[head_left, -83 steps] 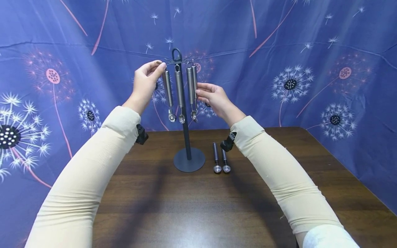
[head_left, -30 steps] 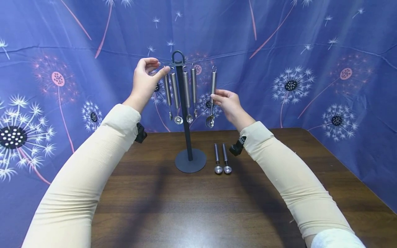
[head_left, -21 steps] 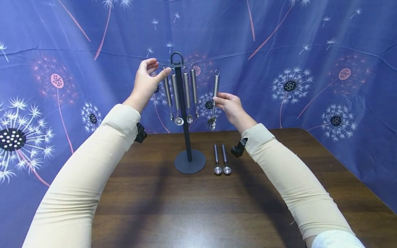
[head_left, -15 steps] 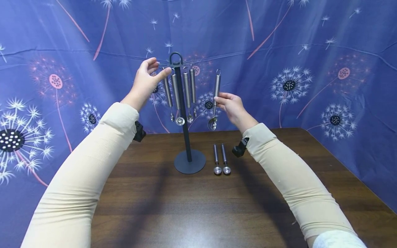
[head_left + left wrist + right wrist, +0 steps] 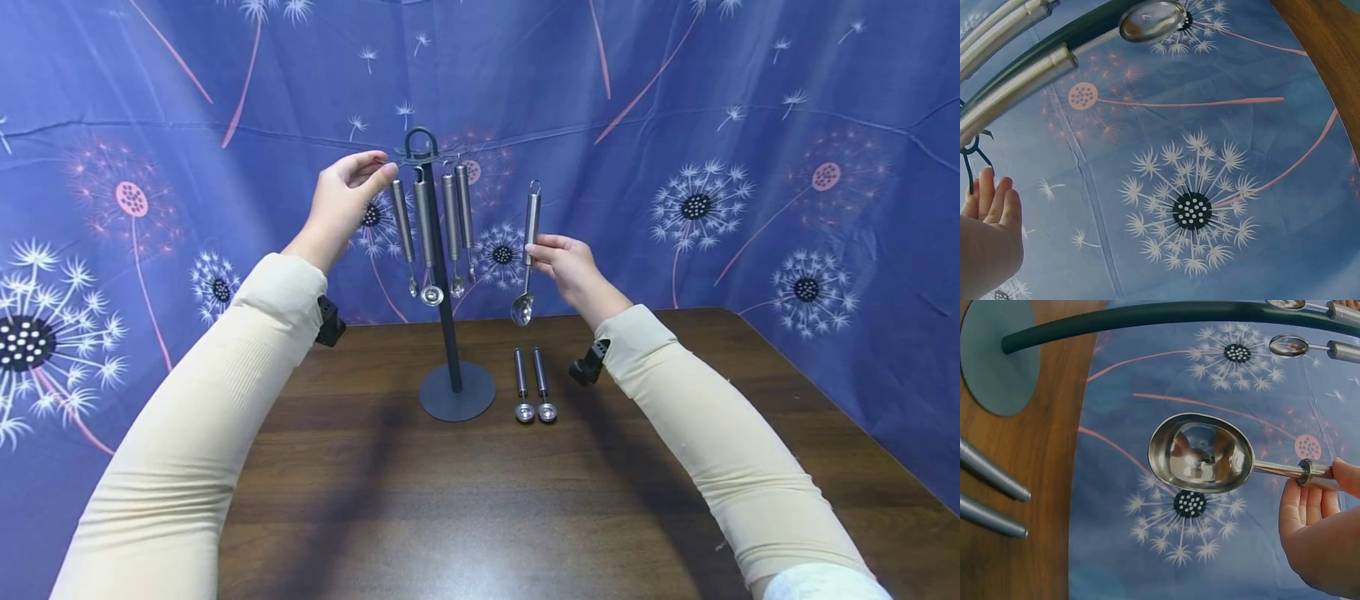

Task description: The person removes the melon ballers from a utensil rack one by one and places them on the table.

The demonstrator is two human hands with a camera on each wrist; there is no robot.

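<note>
My right hand [image 5: 572, 265] pinches the handle of a steel spoon [image 5: 522, 308] with a deep oval bowl. The spoon hangs nearly upright, apart from the black rack [image 5: 447, 325]; its bowl [image 5: 1200, 456] fills the middle of the right wrist view. At the rack's top left, my left hand [image 5: 339, 200] pinches the end of a hook arm between thumb and fingers; in the left wrist view the thumb is hidden. Several steel spoons hang from the rack, including a round-bowled one [image 5: 426, 225] at the front.
Two round-bowled steel spoons [image 5: 521, 375] lie side by side on the wooden table [image 5: 465, 508], right of the rack's round base [image 5: 457, 408]. A blue dandelion-print curtain [image 5: 600, 167] stands behind.
My right hand has carried its spoon away from the rack, rightward and slightly down. My left fingers, spread a second ago, have closed on the hook arm; the hanging spoons have shifted around.
</note>
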